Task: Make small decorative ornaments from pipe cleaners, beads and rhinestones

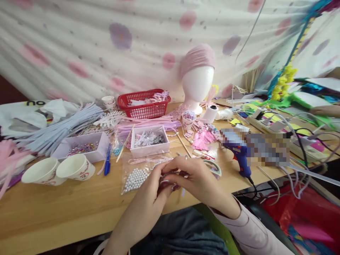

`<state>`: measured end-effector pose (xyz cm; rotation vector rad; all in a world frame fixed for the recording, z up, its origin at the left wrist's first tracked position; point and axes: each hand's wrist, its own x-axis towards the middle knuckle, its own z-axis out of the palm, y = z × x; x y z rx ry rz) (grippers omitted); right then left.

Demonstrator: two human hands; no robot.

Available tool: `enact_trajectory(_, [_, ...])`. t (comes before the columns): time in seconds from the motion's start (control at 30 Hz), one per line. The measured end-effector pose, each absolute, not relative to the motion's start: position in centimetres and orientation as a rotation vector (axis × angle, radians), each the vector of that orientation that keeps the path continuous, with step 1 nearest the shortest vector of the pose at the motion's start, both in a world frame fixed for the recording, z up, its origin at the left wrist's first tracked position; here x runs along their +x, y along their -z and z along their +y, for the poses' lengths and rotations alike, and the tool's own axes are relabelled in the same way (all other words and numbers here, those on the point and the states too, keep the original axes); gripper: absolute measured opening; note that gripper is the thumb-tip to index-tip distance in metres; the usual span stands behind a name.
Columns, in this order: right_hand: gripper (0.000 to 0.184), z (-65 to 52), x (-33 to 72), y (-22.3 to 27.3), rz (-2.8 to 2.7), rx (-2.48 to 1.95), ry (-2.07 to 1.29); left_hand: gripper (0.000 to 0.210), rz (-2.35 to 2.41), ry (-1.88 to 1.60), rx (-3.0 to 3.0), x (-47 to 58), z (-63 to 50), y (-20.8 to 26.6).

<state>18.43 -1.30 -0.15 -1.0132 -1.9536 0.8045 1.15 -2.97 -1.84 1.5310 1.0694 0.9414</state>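
My left hand [155,187] and my right hand [198,177] come together over the table's front edge, fingers curled inward and closed. Whatever lies between the fingertips is hidden; only small dark glints show there. Just beyond my left hand is a clear plastic bag of white pearl beads [136,180]. Behind my right hand, a pale green scissors handle [216,168] sticks out. A white open box [151,150] with small clear and silvery pieces stands behind both hands. Near it lie a wooden stick [183,144] and a pink tassel [203,139].
Two paper cups [77,169] and a blue pen [107,163] are at left. A red basket [143,112] and a foam head [198,83] stand behind. A blue glue gun [242,161] and cables lie right. Another person's hand [325,110] shows at far right.
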Motion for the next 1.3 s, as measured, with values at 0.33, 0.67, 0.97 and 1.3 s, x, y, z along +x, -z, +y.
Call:
enact_trajectory(0.33, [0.018,-0.1,17.4,0.0,-1.452,-0.841,-1.110,0.035,1.108,-0.925,1.595,1.4,-3.2,0.9])
enact_trajectory(0.67, [0.014,0.0,17.7,-0.1,-1.517,-0.853,-1.131,0.028,1.120,-1.208,1.387,2.1,-2.8,2.7])
enact_trajectory(0.97, [0.015,-0.6,17.7,-0.2,-1.388,-0.888,-1.109,0.018,1.169,-1.295,1.411,3.2,-3.1,1.8])
enact_trajectory(1.3, [0.010,-0.9,17.5,0.0,-1.298,-0.815,-1.123,0.021,1.023,-1.314,1.285,3.4,-3.3,2.5])
